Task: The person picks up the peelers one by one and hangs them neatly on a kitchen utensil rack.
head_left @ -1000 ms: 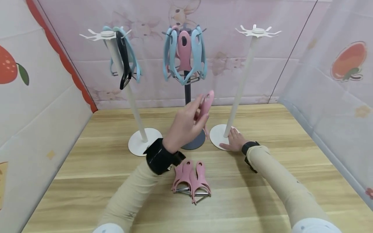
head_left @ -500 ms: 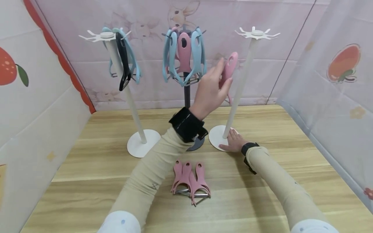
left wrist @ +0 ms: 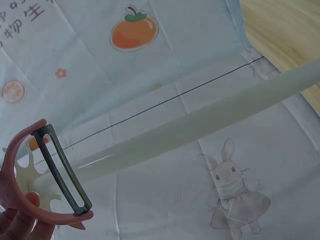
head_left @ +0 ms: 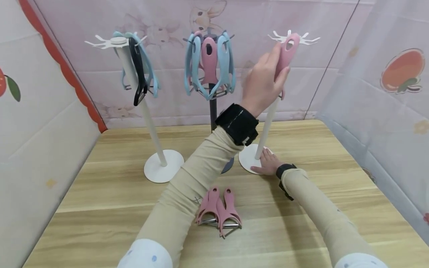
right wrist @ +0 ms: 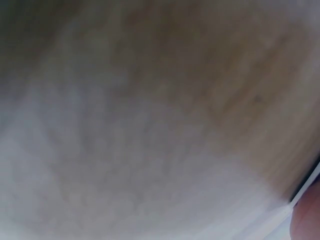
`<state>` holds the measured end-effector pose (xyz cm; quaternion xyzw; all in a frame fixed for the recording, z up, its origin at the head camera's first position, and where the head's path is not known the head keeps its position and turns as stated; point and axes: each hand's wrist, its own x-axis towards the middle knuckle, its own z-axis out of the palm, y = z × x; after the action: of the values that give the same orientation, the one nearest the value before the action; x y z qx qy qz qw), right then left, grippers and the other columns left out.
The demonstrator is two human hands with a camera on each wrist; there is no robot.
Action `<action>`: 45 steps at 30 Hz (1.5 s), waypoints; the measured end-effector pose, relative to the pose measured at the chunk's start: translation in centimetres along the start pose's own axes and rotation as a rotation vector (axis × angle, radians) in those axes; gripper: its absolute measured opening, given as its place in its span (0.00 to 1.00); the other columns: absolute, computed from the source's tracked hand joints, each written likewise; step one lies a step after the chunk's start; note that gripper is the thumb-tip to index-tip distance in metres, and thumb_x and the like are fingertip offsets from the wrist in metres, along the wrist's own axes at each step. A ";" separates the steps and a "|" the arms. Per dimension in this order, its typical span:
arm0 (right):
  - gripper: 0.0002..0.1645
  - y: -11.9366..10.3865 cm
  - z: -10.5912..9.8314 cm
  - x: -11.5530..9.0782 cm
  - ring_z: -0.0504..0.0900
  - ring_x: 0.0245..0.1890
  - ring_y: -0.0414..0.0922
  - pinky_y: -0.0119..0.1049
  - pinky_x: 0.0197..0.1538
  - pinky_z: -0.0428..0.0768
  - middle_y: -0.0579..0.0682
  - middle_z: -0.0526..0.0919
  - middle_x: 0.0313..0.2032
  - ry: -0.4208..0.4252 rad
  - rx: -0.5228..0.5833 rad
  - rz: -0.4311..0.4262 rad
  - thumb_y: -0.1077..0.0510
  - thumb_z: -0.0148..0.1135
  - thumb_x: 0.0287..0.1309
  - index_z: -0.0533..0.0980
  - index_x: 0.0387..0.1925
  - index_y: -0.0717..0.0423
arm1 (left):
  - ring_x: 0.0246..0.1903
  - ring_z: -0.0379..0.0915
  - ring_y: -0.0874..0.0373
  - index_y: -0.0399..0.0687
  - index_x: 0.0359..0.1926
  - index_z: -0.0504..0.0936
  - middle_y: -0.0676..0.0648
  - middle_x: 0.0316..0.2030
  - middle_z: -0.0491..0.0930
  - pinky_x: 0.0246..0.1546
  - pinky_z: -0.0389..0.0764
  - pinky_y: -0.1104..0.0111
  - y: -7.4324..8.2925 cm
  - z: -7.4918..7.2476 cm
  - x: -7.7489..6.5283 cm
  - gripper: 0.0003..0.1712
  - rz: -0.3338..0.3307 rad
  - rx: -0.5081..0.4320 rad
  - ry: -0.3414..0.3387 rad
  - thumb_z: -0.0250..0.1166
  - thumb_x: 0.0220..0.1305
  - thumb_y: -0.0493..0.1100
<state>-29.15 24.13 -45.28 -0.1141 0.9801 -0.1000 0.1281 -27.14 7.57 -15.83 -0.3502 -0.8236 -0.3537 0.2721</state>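
Up at the hooked top of the right white stand (head_left: 264, 134), my left hand (head_left: 263, 80) pinches a pink peeler (head_left: 287, 56) by its handle, blade end down. The handle's hole overlaps the hooks in the head view. In the left wrist view the pink peeler (left wrist: 7, 185) shows its metal blade in front of the white pole (left wrist: 200, 122). My right hand (head_left: 269, 163) rests with fingers extended on that stand's round base (head_left: 247, 160). The right wrist view is blurred, with one fingertip (right wrist: 306, 217) at its edge.
Several pink peelers (head_left: 213, 203) lie on the wooden table in front. A dark stand (head_left: 213, 111) in the middle bears blue and pink peelers. The left white stand (head_left: 152, 126) carries blue peelers and a black peeler (head_left: 136, 67).
My left hand has carried the pink peeler up and to the right, from before the middle stand to the right stand's hooks. The right hand has stayed on the base.
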 end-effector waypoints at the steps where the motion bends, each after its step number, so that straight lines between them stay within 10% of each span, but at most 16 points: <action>1: 0.56 -0.1 0.0 0.0 0.40 0.65 0.66 0.60 0.63 0.47 0.73 0.40 0.66 -0.001 -0.004 0.000 0.33 0.46 0.56 0.45 0.65 0.76 | 0.43 0.73 0.58 0.39 0.67 0.58 0.43 0.49 0.74 0.43 0.71 0.77 0.1 0.1 0.1 0.32 -0.004 0.012 -0.013 0.54 0.66 0.46; 20: 0.61 -0.1 -0.1 -0.2 0.36 0.66 0.66 0.60 0.63 0.45 0.74 0.37 0.65 -0.046 0.004 -0.005 0.27 0.41 0.56 0.42 0.65 0.77 | 0.50 0.69 0.57 0.35 0.66 0.56 0.42 0.56 0.70 0.47 0.69 0.79 -1.3 1.2 -2.4 0.35 0.017 0.041 0.009 0.57 0.62 0.43; 29: 0.56 0.2 0.2 0.1 0.38 0.65 0.66 0.60 0.63 0.45 0.73 0.38 0.66 -0.018 0.010 -0.010 0.34 0.47 0.58 0.42 0.64 0.77 | 0.47 0.72 0.53 0.30 0.64 0.59 0.37 0.56 0.69 0.45 0.73 0.72 -4.5 0.8 -8.7 0.36 0.022 -0.070 -0.015 0.62 0.57 0.39; 39: 0.55 -0.2 -0.1 -0.2 0.38 0.65 0.67 0.61 0.62 0.44 0.75 0.38 0.65 -0.003 0.001 -0.019 0.36 0.48 0.58 0.44 0.64 0.79 | 0.43 0.74 0.50 0.31 0.59 0.67 0.37 0.48 0.74 0.36 0.78 0.65 -7.7 0.9 -15.8 0.30 -0.023 0.042 -0.120 0.63 0.57 0.39; 45: 0.54 -0.2 -0.1 -0.1 0.39 0.64 0.69 0.62 0.61 0.45 0.76 0.39 0.64 0.011 -0.010 -0.037 0.37 0.48 0.58 0.45 0.63 0.79 | 0.44 0.74 0.49 0.34 0.58 0.68 0.38 0.48 0.74 0.36 0.79 0.62 -8.4 1.1 -19.2 0.29 -0.084 0.157 -0.303 0.61 0.58 0.43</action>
<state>-29.00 23.98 -45.09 -0.1322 0.9790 -0.0982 0.1200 -22.13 -3.23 -33.16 -0.3426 -0.8941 -0.2425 0.1566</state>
